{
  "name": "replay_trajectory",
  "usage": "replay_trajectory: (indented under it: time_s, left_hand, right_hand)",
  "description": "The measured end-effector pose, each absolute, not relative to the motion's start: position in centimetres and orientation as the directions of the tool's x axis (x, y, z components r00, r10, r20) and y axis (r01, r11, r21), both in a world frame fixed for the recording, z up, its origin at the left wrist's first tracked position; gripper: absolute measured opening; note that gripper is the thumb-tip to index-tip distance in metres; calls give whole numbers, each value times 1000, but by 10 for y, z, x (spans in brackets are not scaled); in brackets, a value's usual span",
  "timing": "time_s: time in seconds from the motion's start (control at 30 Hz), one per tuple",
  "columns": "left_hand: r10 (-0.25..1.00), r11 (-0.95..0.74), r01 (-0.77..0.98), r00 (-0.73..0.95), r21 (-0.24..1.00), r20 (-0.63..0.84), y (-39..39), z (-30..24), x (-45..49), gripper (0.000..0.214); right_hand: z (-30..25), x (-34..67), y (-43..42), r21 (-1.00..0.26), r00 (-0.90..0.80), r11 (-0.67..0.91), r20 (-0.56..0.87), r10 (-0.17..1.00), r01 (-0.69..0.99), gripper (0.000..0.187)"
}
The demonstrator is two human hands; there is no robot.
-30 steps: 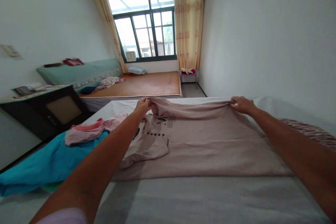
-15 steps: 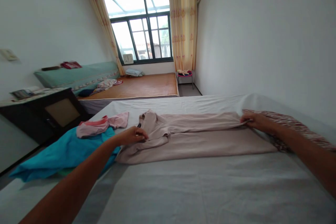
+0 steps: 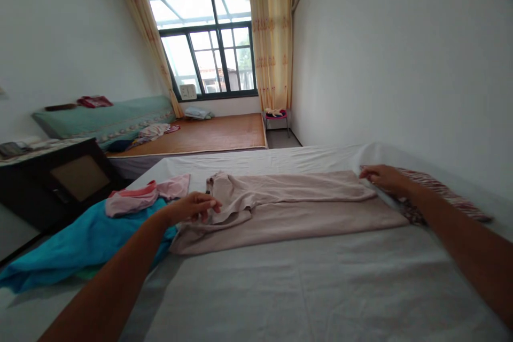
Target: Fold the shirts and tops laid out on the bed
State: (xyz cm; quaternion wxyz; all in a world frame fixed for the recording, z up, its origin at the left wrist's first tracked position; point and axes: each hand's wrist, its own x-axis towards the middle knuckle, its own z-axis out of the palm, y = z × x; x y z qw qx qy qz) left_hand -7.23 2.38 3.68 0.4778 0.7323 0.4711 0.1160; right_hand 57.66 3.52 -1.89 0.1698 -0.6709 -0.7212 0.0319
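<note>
A pinkish-beige shirt [image 3: 304,208] lies stretched sideways across the bed, one long side folded over the other. Its sleeve and neck part are at the left, its hem at the right. My left hand [image 3: 194,207] hovers over the sleeve end, fingers loosely bent and apart, holding nothing. Just beyond the hem at the right is my right hand [image 3: 382,177], its fingers loosely curled and off the cloth. Beside my left hand sit a bright blue garment [image 3: 88,235] and, on top of it, a pink garment [image 3: 136,197].
A white sheet [image 3: 304,288] covers the near bed. A red-and-white patterned cloth [image 3: 444,192] lies by the right wall. Farther off are a dark cabinet [image 3: 80,173], a second bed with a brown mat [image 3: 224,131], a small stool [image 3: 276,116] and a curtained window.
Both hands have let go of the shirt's upper fold, which now lies down on the layer beneath. My left hand has lifted slightly. The view has shifted a little to the right.
</note>
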Motion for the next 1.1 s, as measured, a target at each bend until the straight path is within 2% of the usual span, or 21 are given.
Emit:
replay_trajectory:
  time_s: [0.1, 0.2, 0.23, 0.3, 0.4, 0.53, 0.67, 0.8, 0.87, 1.0, 1.1]
  left_hand:
    - [933, -121, 547, 348, 828, -94, 48, 38, -67, 53]
    - [987, -145, 565, 134, 812, 82, 78, 38, -58, 52]
    - [988, -153, 618, 84, 771, 129, 88, 37, -55, 49]
    - [983, -139, 788, 36, 599, 181, 108, 34, -52, 41]
    - [985, -67, 933, 4, 354, 175, 133, 27, -47, 34]
    - [988, 6, 962, -48, 274, 150, 156, 12, -37, 36]
    - [988, -2, 972, -34, 236, 149, 171, 5, -31, 36]
    - [971, 52, 973, -102, 227, 218, 180, 8, -49, 35]
    - [963, 87, 970, -140, 227, 230, 180, 5, -60, 36]
    - [966, 102, 970, -150, 221, 212, 174, -11, -64, 32]
    - [936, 115, 971, -177, 212, 304, 166, -11, -50, 40]
  right_hand:
    - [-26, 575, 59, -253, 123, -77, 172, 978, 965, 40]
    - [-41, 568, 82, -166, 240, -218, 131, 962, 962, 54]
    - [-47, 566, 88, -144, 248, -229, 127, 960, 963, 57]
    - [-60, 564, 95, -118, 224, -208, 142, 964, 971, 60]
    - [-78, 565, 100, -106, 153, -133, 219, 964, 986, 55]
    - [-93, 570, 100, -166, 108, -52, 346, 932, 985, 42]
    - [-89, 576, 99, -241, 62, 38, 392, 918, 970, 36]
    - [-79, 580, 98, -278, 251, -119, 507, 825, 953, 36]
    - [-78, 581, 98, -305, 330, -193, 508, 795, 933, 35]
    - [-81, 578, 99, -330, 349, -207, 460, 816, 921, 31]
    - [-70, 570, 97, -316, 321, -171, 521, 791, 933, 35]
